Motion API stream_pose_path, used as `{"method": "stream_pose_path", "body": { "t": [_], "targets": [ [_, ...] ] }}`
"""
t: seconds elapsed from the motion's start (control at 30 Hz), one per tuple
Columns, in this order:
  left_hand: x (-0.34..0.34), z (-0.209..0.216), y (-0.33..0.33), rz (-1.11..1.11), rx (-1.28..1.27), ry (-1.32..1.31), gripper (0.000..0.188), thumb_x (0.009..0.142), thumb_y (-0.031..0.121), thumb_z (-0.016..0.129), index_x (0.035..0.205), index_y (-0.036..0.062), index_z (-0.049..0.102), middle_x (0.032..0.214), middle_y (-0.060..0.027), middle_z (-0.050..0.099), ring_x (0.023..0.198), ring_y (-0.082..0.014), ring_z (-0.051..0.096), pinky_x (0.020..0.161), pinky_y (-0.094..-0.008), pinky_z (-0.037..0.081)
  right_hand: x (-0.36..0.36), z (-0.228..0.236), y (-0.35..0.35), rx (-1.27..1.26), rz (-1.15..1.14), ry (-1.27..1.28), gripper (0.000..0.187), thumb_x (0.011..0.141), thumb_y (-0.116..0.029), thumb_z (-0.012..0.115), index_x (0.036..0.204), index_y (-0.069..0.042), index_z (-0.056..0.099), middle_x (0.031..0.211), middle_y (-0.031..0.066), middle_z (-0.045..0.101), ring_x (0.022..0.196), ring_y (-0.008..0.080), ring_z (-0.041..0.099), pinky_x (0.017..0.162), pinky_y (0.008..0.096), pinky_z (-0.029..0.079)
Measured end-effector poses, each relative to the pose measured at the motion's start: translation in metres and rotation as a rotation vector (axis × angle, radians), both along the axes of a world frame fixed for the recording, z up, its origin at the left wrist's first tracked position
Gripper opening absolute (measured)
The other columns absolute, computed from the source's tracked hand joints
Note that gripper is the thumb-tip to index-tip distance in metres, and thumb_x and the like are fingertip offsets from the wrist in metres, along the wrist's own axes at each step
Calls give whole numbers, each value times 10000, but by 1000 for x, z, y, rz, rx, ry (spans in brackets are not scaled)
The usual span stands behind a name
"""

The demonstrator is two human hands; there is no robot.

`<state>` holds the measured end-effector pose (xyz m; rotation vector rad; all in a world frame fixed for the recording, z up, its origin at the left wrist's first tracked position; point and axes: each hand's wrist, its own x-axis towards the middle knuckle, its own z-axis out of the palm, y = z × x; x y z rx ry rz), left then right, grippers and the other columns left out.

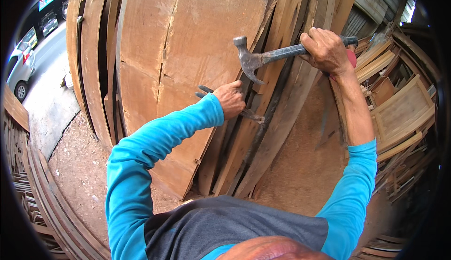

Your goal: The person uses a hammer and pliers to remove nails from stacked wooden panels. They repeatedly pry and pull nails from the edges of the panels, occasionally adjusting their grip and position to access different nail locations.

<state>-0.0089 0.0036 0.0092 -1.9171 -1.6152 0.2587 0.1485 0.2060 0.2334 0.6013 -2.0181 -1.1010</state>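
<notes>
My right hand (327, 51) is raised and wrapped round the dark handle of a claw hammer (250, 62). The hammer's worn steel head is up to the left, its claw curving down above my left hand. My left hand (230, 99) is closed on pincers (252, 115). Their two dark handles stick out on the left of the fist, and the jaws point right, at a long timber plank (256, 135). Whether the jaws grip anything there is too small to tell. Left of this plank leans a large brown wooden panel (188, 58) with a cracked seam.
More tall boards (94, 58) lean at the left. Stacked wooden frames and panels (404, 114) fill the right side. Long timber strips (56, 199) lie at the lower left on a dusty floor (77, 166). Beyond, a white car (21, 67) stands at the street.
</notes>
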Motion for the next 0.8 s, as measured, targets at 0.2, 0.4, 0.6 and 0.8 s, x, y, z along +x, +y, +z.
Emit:
{"method": "stream_pose_path", "body": {
  "t": [0.2, 0.4, 0.6, 0.8],
  "targets": [
    [2, 2, 2, 2, -13, -4, 120, 766, 218, 643, 702, 172, 734, 780, -13, 680, 878, -171, 645, 981, -335, 382, 1, 16, 32, -591, -162, 174, 354, 991, -417, 596, 919, -73, 554, 676, 84, 574, 575, 267, 629, 495, 376, 471],
    [3, 3, 1, -7, 2, 19, 123, 770, 222, 643, 702, 175, 735, 764, -11, 679, 860, -170, 642, 973, -332, 382, 11, -21, 36, -1029, 45, 217, 431, 1036, -482, 504, 937, -68, 577, 579, 63, 517, 537, 199, 581, 522, 362, 453],
    [2, 3, 0, 4, -25, 47, 143, 771, 250, 636, 691, 176, 729, 731, -13, 673, 839, -174, 638, 951, -334, 382, 13, -60, -25, -1049, 288, 146, 335, 1008, -377, 613, 930, -52, 579, 650, 77, 540, 563, 168, 562, 529, 335, 452],
    [-1, 1, 5, -21, -6, 4, 159, 779, 257, 628, 686, 172, 724, 731, -20, 678, 840, -165, 641, 930, -333, 381, -10, -55, -21, -1030, 122, 94, 337, 1021, -360, 592, 926, -37, 572, 636, 132, 552, 550, 283, 599, 525, 390, 455]
  ]
}}
